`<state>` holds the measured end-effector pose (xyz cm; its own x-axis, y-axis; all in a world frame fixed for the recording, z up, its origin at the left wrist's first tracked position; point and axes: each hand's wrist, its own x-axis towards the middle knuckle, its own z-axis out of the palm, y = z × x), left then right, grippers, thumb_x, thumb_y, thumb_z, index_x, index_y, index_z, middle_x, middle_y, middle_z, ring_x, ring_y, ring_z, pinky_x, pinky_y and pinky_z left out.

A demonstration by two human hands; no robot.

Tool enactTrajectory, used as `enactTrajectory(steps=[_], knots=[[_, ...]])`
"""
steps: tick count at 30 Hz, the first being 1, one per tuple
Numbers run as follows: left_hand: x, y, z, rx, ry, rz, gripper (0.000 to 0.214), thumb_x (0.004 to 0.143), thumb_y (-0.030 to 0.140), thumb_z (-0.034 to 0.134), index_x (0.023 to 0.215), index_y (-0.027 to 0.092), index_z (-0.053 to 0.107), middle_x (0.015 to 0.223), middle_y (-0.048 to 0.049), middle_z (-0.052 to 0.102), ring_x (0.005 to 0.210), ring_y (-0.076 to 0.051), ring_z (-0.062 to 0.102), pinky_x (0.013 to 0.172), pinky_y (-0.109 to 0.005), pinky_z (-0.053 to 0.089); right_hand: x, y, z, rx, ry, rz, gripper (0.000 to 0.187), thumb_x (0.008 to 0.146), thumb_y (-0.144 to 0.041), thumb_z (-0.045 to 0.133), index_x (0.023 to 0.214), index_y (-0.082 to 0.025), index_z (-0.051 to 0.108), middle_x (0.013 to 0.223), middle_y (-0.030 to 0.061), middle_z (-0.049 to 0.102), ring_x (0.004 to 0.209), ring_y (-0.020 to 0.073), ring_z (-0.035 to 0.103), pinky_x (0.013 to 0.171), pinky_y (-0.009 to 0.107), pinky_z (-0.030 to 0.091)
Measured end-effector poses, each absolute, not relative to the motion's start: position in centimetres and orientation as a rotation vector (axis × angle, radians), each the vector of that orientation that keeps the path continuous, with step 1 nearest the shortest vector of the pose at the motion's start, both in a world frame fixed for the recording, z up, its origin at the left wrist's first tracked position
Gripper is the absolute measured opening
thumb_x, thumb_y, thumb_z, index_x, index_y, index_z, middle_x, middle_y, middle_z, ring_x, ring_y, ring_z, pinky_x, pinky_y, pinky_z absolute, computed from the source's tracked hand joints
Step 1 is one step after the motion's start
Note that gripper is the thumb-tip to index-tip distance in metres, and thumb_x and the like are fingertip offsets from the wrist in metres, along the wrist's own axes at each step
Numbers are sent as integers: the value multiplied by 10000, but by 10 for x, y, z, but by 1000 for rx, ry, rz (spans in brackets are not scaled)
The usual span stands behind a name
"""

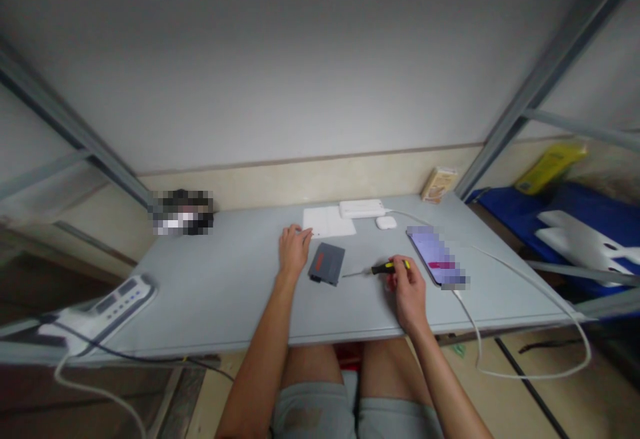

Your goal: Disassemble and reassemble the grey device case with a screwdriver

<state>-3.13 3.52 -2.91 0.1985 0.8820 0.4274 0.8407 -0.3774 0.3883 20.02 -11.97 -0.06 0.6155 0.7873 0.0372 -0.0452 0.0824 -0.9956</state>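
Note:
My right hand (409, 285) grips a screwdriver (384, 268) by its black and yellow handle. The metal shaft points left, its tip close to the lower right corner of a small dark grey box (327, 262) with orange-red lettering. That box lies flat on the table, between my hands. Up and left of it, my left hand (294, 247) rests at the lower left corner of a white sheet (330, 221), fingertips drawn together. A tiny dark speck shows on the sheet by these fingertips; whether they hold something is too small to tell.
Behind the box are a white power bank-like block (363, 209) with a cable and a white earbud case (386, 223). A lit phone (435, 255) lies right, its cable looping off the table (210, 292). A power strip (117, 309) sits left; a small carton (439, 184) stands back right.

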Motion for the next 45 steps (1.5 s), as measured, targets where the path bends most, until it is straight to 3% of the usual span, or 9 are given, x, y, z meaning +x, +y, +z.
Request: enactTrajectory(steps=[20, 37, 41, 45], knots=[[-33, 33, -33, 2347, 1716, 896, 316, 1003, 316, 482, 1205, 302, 724, 1167, -99, 624, 1009, -284, 490, 855, -424, 438, 198, -122, 1, -1344, -769, 799, 451, 786, -644, 688, 859, -202, 639, 567, -42, 534, 479, 115, 465, 454, 235, 349], [-30, 25, -24, 2215, 1698, 907, 385, 998, 250, 446, 1328, 301, 637, 1304, -130, 540, 1130, -325, 486, 982, -511, 401, 197, -123, 7, -1385, -772, 753, 462, 783, -655, 682, 853, -201, 631, 537, -42, 533, 481, 124, 472, 468, 241, 358], [-25, 21, -12, 2190, 1473, 1074, 313, 990, 275, 501, 1245, 282, 684, 1185, -92, 596, 1135, -269, 508, 1052, -468, 395, 200, -121, 1, -1342, -720, 716, 446, 802, -635, 681, 885, -199, 632, 563, -39, 563, 488, 119, 489, 489, 240, 372], [-17, 10, -1, 2246, 1096, 960, 250, 958, 279, 593, 1175, 279, 717, 1136, -50, 645, 1142, -231, 528, 1080, -412, 394, 200, -121, 0, -1282, -668, 710, 427, 847, -611, 650, 972, -203, 627, 612, -26, 623, 487, 113, 510, 511, 242, 391]])
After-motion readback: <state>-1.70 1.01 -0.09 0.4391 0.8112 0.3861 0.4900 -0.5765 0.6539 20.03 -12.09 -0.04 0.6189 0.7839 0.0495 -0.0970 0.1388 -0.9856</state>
